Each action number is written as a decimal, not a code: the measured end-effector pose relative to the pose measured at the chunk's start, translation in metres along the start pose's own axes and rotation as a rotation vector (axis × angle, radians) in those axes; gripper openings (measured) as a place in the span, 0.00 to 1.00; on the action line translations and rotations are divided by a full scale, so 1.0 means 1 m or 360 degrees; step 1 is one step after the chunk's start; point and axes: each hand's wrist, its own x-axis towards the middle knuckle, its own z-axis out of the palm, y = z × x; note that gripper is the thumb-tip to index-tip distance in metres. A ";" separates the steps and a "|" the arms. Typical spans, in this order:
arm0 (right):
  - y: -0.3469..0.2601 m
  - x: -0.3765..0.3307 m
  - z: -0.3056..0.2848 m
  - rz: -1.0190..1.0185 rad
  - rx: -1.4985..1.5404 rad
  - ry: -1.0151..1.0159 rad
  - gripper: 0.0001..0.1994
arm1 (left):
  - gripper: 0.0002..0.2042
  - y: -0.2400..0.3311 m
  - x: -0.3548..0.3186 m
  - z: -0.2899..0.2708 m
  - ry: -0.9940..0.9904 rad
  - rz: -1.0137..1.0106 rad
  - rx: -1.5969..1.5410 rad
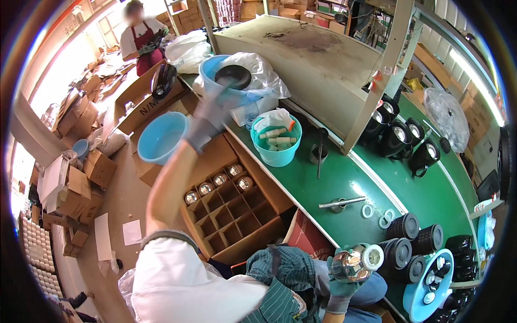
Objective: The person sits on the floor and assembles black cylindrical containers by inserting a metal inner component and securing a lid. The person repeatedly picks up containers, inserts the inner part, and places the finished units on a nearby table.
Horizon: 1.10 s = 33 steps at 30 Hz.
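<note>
My right hand, in a grey-green glove, grips a silvery, mirror-like vacuum flask liner above my lap. A white ring sits on the liner's end. My left arm stretches out far to the left, and my gloved left hand is smeared by motion. It is nearest to a light blue basin with clear plastic and a round black part at its top; whether the fingers touch that part I cannot tell. Below my left forearm, a divided carton holds several silvery liners in its far cells.
On the green bench stand a turquoise bucket with pale cylindrical pieces, a metal rod, white rings and black lids. Black jugs line the far right. Another blue basin sits left. A person stands at far left.
</note>
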 end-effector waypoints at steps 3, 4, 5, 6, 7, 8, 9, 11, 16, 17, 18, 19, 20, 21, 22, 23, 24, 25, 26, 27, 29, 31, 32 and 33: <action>0.010 0.006 -0.003 -0.0143 -0.0153 0.0117 0.37 | 0.29 0.099 -0.081 0.089 -0.0860 0.0633 -0.0301; 0.012 0.005 0.003 -0.0120 -0.0244 0.0023 0.37 | 0.35 0.095 -0.111 0.125 -0.0892 0.0862 -0.0309; 0.013 0.002 0.008 -0.0119 -0.0326 -0.0059 0.36 | 0.43 0.117 -0.131 0.142 -0.1049 0.1063 -0.0498; 0.014 0.000 0.013 -0.0118 -0.0407 -0.0144 0.36 | 0.45 0.134 -0.153 0.152 -0.1095 0.1110 -0.0489; 0.017 -0.003 0.008 -0.0210 -0.0536 -0.0043 0.36 | 0.47 0.146 -0.172 0.164 -0.1144 0.1168 -0.0493; 0.021 -0.006 0.004 -0.0284 -0.0663 0.0061 0.36 | 0.49 0.153 -0.183 0.174 -0.1202 0.1207 -0.0413; 0.025 -0.011 0.018 -0.0265 -0.0704 0.0106 0.36 | 0.51 0.158 -0.191 0.181 -0.1262 0.1248 -0.0325; 0.032 -0.013 0.014 -0.0354 -0.0860 0.0054 0.31 | 0.46 0.155 -0.200 0.189 -0.1369 0.1104 -0.0325; 0.039 -0.003 -0.002 -0.0243 -0.0228 -0.0092 0.38 | 0.37 0.138 -0.208 0.204 -0.1238 0.1078 -0.0223; 0.041 -0.001 0.001 -0.0157 -0.0057 -0.0076 0.38 | 0.36 0.133 -0.210 0.207 -0.1204 0.1067 -0.0197; 0.044 0.001 0.005 -0.0120 -0.0059 -0.0073 0.38 | 0.35 0.130 -0.210 0.208 -0.1146 0.1059 -0.0217; 0.045 0.003 0.011 -0.0166 -0.0291 -0.0008 0.32 | 0.34 0.128 -0.210 0.209 -0.1088 0.1052 -0.0237; 0.047 0.006 0.018 -0.0205 -0.0528 0.0062 0.30 | 0.33 0.125 -0.209 0.209 -0.1031 0.1044 -0.0257; 0.048 0.007 0.028 -0.0235 -0.0761 0.0140 0.33 | 0.32 0.123 -0.209 0.209 -0.1007 0.1039 -0.0235; 0.044 0.010 0.035 -0.0114 -0.0602 0.0166 0.34 | 0.32 0.121 -0.207 0.209 -0.0985 0.1035 -0.0213; 0.041 0.013 0.042 0.0006 -0.0441 0.0193 0.34 | 0.31 0.119 -0.206 0.209 -0.0964 0.1031 -0.0191; 0.038 0.011 0.050 -0.0014 -0.0555 0.0215 0.34 | 0.31 0.119 -0.204 0.210 -0.0903 0.1023 -0.0188; 0.037 0.009 0.059 -0.0034 -0.0667 0.0237 0.35 | 0.31 0.119 -0.201 0.210 -0.0867 0.1030 -0.0209; 0.037 0.010 0.059 -0.0030 -0.0660 0.0217 0.35 | 0.31 0.120 -0.196 0.208 -0.0832 0.1036 -0.0230; 0.036 0.010 0.058 -0.0029 -0.0657 0.0199 0.35 | 0.31 0.121 -0.192 0.207 -0.0793 0.1046 -0.0254; 0.030 0.017 0.043 0.0022 -0.0411 0.0076 0.35 | 0.28 0.115 -0.187 0.217 -0.0628 0.0920 -0.0516; 0.024 0.007 0.050 0.0176 -0.0246 0.0002 0.38 | 0.27 0.116 -0.186 0.216 -0.0573 0.0857 -0.0653; 0.025 0.001 0.061 0.0204 -0.0261 -0.0073 0.38 | 0.26 0.121 -0.184 0.214 -0.0531 0.0892 -0.0687; 0.027 -0.002 0.069 0.0235 -0.0270 -0.0165 0.39 | 0.28 0.119 -0.187 0.215 -0.0542 0.0834 -0.0683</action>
